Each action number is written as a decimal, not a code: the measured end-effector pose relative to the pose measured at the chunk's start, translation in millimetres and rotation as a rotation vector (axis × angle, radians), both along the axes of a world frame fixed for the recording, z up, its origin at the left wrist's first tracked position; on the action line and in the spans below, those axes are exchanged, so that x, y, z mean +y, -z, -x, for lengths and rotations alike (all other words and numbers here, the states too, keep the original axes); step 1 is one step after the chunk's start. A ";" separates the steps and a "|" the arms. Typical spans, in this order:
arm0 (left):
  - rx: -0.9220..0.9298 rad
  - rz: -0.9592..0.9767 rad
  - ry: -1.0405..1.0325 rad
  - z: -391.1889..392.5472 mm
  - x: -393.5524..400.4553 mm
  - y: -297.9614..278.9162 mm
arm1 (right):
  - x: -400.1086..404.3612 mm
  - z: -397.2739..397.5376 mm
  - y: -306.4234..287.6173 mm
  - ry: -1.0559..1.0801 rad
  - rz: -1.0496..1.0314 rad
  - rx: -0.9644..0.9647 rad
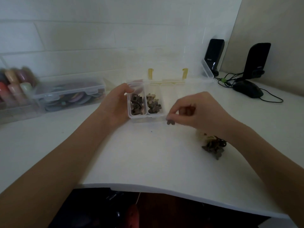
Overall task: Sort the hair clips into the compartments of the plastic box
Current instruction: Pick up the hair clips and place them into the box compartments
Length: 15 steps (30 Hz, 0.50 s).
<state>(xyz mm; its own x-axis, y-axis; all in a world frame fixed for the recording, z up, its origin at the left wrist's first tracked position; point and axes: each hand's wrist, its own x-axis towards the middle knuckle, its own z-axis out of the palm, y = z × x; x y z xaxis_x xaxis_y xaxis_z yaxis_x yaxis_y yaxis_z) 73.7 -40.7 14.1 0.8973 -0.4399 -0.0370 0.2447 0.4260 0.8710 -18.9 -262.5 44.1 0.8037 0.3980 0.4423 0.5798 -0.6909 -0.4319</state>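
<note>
A small dark hair clip is pinched between the fingertips of the right hand, just at the near right corner of the plastic box in the middle of the frame. The left hand is closed around the box's left side, thumb on its rim, and the box is steadied on the tabletop.

The grip on the clip is slight, only its upper edge being held, so the clip could be dropped short of the box if it is released early. It could also be put among clips of another kind, since the dark shades look alike in this dim, blurred view. Should the left hand slacken, the light box might be nudged aside by the right hand.

Three compartments can be made out: roughly three dark clips in the left one, about four mixed pale and dark clips in the middle one, none visible in the right one. A heap of unsorted clips lies at lower right; its number cannot be counted.
</note>
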 end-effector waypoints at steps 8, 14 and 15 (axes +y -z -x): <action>-0.036 -0.102 0.033 -0.2 -7.2 3.7 | 1.0 -3.9 0.2 0.111 -0.436 -0.162; -0.210 -0.188 0.104 6.9 -18.4 5.0 | 7.6 -8.8 11.7 0.190 -0.201 -0.363; -0.227 -0.203 0.099 5.9 -18.2 5.9 | 7.8 -9.3 12.5 0.205 -0.195 -0.382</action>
<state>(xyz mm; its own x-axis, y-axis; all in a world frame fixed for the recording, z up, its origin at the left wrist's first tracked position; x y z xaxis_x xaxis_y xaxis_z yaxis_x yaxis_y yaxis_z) 67.8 -58.9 8.2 0.8458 -0.5296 0.0638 0.0656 0.2219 0.9729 -9.6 -254.6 31.6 0.6224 0.1280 0.7722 0.5822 -0.7351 -0.3474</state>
